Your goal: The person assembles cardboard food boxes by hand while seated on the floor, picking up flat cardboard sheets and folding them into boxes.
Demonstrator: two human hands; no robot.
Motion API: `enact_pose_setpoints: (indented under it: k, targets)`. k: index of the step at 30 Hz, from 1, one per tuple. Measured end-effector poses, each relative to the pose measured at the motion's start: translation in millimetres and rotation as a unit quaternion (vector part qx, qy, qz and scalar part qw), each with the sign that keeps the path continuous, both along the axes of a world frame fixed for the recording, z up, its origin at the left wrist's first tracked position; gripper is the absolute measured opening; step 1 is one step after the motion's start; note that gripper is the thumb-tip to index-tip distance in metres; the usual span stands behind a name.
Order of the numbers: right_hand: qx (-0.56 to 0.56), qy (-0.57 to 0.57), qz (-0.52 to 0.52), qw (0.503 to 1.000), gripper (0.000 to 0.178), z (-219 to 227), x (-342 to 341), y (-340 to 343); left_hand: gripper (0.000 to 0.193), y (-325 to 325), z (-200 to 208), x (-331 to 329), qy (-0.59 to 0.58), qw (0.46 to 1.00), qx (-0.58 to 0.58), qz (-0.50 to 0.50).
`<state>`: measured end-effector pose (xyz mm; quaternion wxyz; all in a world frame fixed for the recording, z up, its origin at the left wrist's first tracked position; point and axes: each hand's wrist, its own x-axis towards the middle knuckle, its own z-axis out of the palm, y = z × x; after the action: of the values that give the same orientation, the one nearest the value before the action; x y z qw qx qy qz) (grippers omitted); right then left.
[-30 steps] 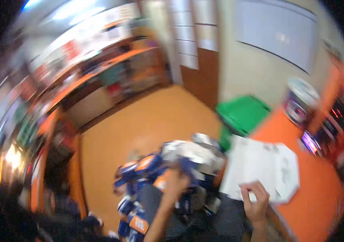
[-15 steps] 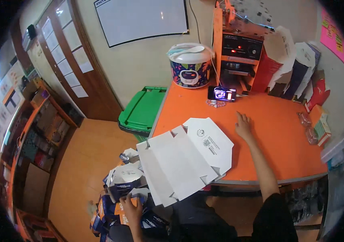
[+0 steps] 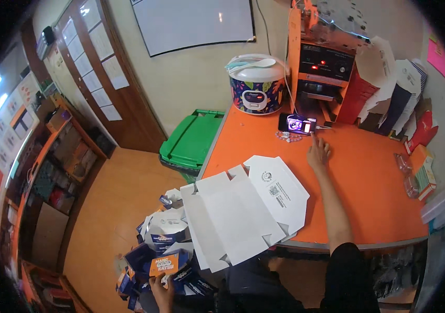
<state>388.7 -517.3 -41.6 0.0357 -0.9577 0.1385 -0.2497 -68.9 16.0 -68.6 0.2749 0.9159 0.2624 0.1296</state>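
Observation:
My right hand [image 3: 319,152] reaches over the orange table, index finger stretched toward the lower right edge of a phone [image 3: 296,124] with a lit screen. Its other fingers are loosely spread and hold nothing. Down at the left, my left hand [image 3: 163,291] is at the lower edge of a small orange and dark blue printed carton [image 3: 164,264], fingers apart. Whether it presses on that carton is hard to see. The carton lies in a heap of folded blue and white boxes [image 3: 166,224]. Between my hands, unfolded white cardboard blanks [image 3: 235,211] overhang the table's front edge.
A patterned rice cooker [image 3: 256,88] and an orange machine with red lights [image 3: 322,65] stand at the back. Opened cartons [image 3: 376,83] lean along the right wall. A green lidded bin [image 3: 191,140] is left of the table [image 3: 368,208]. Beads [image 3: 287,136] lie by the phone.
My right hand has moved up toward the phone. My left hand has shifted lower beside the heap, and more of the orange carton face shows. The whole view has shifted slightly.

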Motion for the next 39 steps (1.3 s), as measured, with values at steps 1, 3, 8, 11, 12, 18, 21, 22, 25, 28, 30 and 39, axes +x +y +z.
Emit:
enact_pose_setpoints:
  k: [1,3,8,11,12,18,21,22,25,28,30,39]
  targets:
    - [-0.009,0.015,-0.002,1.0,0.066,0.2,1.2,1.4,0.029,-3.1,1.5,-2.3,-0.018,0.999,-0.027,0.036]
    - [-0.022,0.019,-0.008,1.0,0.064,-0.5,0.2,-20.0,0.026,-18.0,14.5,9.6,-0.026,1.0,-0.013,0.0]
    - [0.033,0.015,0.045,0.998,0.059,11.4,5.9,-43.1,0.024,-36.1,37.5,14.5,-0.05,0.996,-0.067,0.005]
    - [0.098,-0.05,0.18,0.977,0.051,36.2,-2.2,-21.9,0.025,-34.8,27.5,11.8,-0.081,0.994,-0.074,-0.005]
    - [0.125,-0.081,0.274,0.95,0.045,58.9,-14.9,-2.3,0.025,-35.9,26.0,10.5,-0.076,0.993,-0.084,-0.005]
    - [0.124,0.189,0.43,0.874,0.052,158.9,-222.0,259.9,0.027,-63.7,38.2,3.2,-0.077,0.984,-0.159,-0.027]
    - [-0.043,0.234,0.4,0.885,0.061,146.4,-260.6,316.0,0.029,-81.1,43.4,4.3,-0.12,0.978,-0.14,-0.095]
    - [-0.05,0.231,0.418,0.877,0.061,134.1,-260.9,322.2,0.029,-83.4,46.5,3.8,-0.112,0.975,-0.16,-0.105]
    - [-0.046,0.241,0.447,0.86,0.052,99.6,-242.4,321.0,0.029,-75.7,48.0,-12.0,-0.121,0.969,-0.205,-0.068]
    - [0.164,0.306,0.46,0.817,0.032,95.5,-220.2,294.4,0.028,-64.9,46.4,-21.0,-0.14,0.962,-0.233,-0.027]
    - [0.253,0.164,0.477,0.826,0.028,87.0,-200.1,266.6,0.027,-59.3,38.4,-16.2,-0.157,0.958,-0.235,-0.042]
    - [0.198,0.336,0.439,0.809,0.022,142.1,-407.7,273.3,0.071,-113.7,127.3,53.9,-0.269,0.728,-0.574,-0.263]
